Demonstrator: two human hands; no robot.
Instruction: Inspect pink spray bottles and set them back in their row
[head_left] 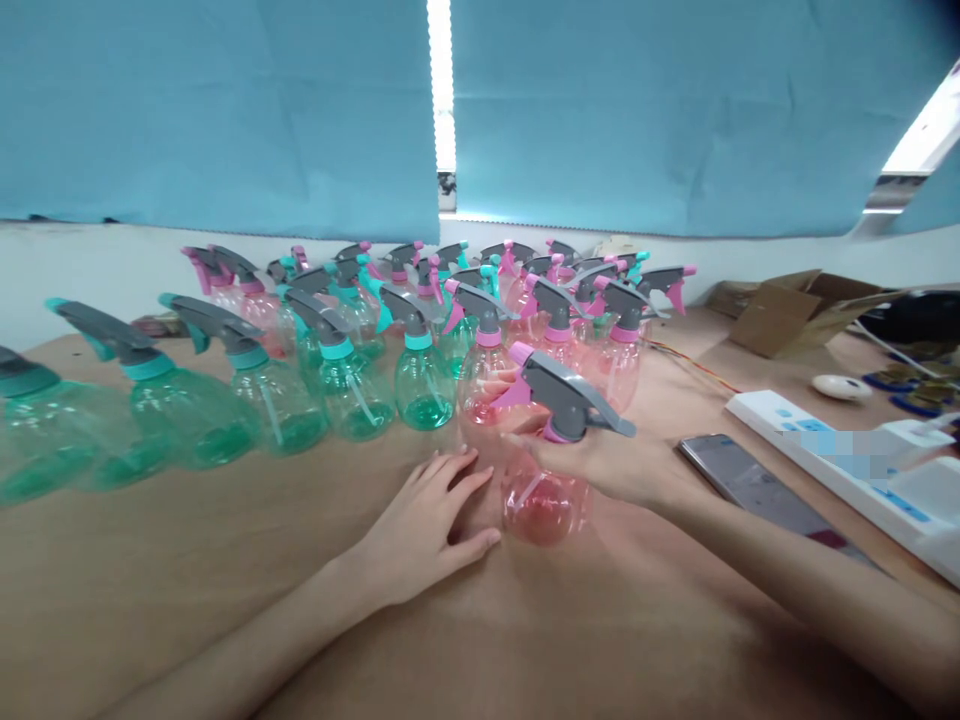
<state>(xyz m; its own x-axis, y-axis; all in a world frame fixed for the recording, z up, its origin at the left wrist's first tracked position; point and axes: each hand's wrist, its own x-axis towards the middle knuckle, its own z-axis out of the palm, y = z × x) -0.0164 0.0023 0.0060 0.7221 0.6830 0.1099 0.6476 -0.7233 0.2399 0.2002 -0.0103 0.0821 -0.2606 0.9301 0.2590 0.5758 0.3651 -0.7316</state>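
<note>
My right hand (607, 465) is closed round the neck of a clear pink spray bottle (546, 505) with a grey and pink trigger head. The bottle stands close in front of me, its nozzle pointing left; some of my right fingers are hidden by it. Just left of the bottle, my left hand (427, 520) lies with fingers spread over the table, holding nothing. Behind my hands is a front row of spray bottles: green ones such as this green bottle (424, 390) to the left, and pink ones such as this pink bottle (481, 380) to the right.
More pink and green spray bottles crowd behind the front row. A phone (750, 485) and a white power strip (832, 460) lie on the right. Beyond them are a white computer mouse (841, 387) and an open cardboard box (784, 315). Blue sheets (225, 110) hang behind the table.
</note>
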